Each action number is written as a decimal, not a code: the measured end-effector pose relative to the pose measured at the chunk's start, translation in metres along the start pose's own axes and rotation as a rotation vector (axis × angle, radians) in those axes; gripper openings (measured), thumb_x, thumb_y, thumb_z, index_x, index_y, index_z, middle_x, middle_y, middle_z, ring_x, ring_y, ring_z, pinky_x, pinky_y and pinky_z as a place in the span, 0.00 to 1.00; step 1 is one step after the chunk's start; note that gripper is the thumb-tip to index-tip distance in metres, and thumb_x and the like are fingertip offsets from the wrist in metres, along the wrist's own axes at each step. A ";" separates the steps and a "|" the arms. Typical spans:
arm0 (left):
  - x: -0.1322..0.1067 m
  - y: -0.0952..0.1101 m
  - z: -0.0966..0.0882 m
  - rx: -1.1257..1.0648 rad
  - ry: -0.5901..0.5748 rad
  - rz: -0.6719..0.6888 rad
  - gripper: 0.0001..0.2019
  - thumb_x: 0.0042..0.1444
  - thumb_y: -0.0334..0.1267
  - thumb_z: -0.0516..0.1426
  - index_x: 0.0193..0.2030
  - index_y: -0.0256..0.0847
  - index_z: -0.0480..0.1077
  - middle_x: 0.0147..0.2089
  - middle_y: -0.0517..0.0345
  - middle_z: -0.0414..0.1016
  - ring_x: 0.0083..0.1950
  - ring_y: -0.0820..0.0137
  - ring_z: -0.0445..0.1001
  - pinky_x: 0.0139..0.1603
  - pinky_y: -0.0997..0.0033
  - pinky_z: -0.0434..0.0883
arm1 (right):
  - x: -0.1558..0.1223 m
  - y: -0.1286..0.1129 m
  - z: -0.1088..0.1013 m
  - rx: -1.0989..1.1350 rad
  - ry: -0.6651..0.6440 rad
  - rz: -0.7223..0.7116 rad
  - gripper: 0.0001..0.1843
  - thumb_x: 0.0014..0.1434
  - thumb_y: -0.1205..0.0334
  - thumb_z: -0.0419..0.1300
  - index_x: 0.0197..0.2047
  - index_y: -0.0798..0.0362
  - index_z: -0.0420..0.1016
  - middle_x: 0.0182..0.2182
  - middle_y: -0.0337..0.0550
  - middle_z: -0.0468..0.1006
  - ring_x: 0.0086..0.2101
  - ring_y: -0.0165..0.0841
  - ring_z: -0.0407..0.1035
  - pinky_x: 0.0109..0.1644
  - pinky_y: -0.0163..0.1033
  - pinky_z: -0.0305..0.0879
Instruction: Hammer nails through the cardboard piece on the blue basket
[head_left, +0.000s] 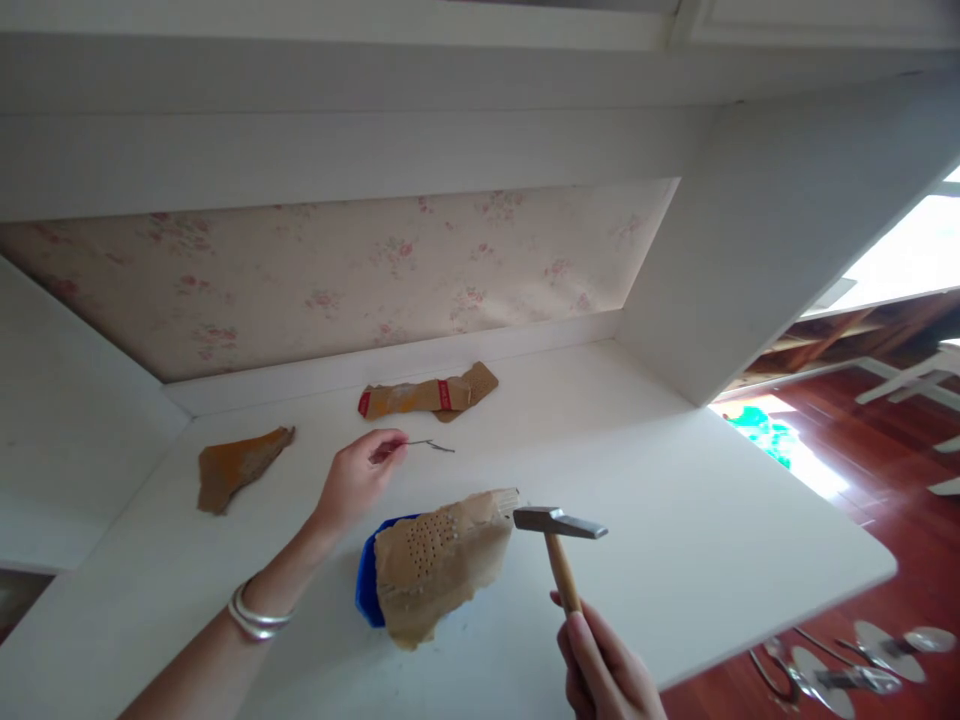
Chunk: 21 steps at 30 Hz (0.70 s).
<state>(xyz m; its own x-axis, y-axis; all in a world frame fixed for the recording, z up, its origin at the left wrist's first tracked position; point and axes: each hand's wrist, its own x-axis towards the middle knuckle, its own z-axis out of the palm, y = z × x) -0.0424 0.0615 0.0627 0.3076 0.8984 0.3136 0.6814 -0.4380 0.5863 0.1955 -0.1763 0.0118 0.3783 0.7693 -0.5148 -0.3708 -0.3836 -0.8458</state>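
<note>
My left hand (361, 473) pinches a thin nail (430, 444) by one end, holding it just above the white desk (675, 520). A silver bangle sits on that wrist. My right hand (604, 665) grips the wooden handle of a hammer (559, 535), its metal head level beside a torn piece of brown cardboard (439, 565) punched with many small holes. The cardboard lies over a blue container (367, 580).
A torn cardboard scrap (236, 465) lies at the left of the desk. A cardboard strip with red bands (427, 395) rests near the floral back wall. The desk's right edge drops to a red wooden floor with metal spoons (840, 670).
</note>
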 end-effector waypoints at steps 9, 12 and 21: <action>-0.040 0.063 0.001 -0.463 -0.040 -0.141 0.10 0.54 0.47 0.64 0.36 0.42 0.78 0.34 0.59 0.80 0.34 0.69 0.78 0.38 0.73 0.78 | -0.002 -0.008 0.013 -0.017 -0.094 -0.044 0.36 0.52 0.32 0.61 0.49 0.56 0.74 0.17 0.26 0.51 0.16 0.21 0.45 0.18 0.27 0.36; -0.044 0.067 0.007 -0.466 -0.053 -0.083 0.09 0.56 0.46 0.63 0.34 0.44 0.80 0.37 0.57 0.79 0.37 0.69 0.78 0.40 0.73 0.77 | -0.004 -0.012 0.016 -0.014 -0.127 -0.035 0.38 0.51 0.31 0.61 0.49 0.57 0.73 0.18 0.26 0.51 0.17 0.21 0.43 0.17 0.27 0.35; -0.039 0.065 0.023 -0.451 -0.115 -0.050 0.09 0.60 0.41 0.60 0.45 0.45 0.79 0.43 0.59 0.83 0.43 0.67 0.81 0.50 0.68 0.78 | -0.006 -0.014 0.018 -0.068 -0.123 -0.063 0.38 0.53 0.31 0.59 0.50 0.57 0.73 0.17 0.27 0.51 0.17 0.22 0.44 0.16 0.28 0.35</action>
<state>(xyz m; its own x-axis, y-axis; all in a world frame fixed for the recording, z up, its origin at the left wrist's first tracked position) 0.0058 -0.0013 0.0712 0.3707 0.9055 0.2066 0.3481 -0.3417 0.8730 0.1832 -0.1665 0.0288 0.2907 0.8481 -0.4429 -0.2896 -0.3632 -0.8856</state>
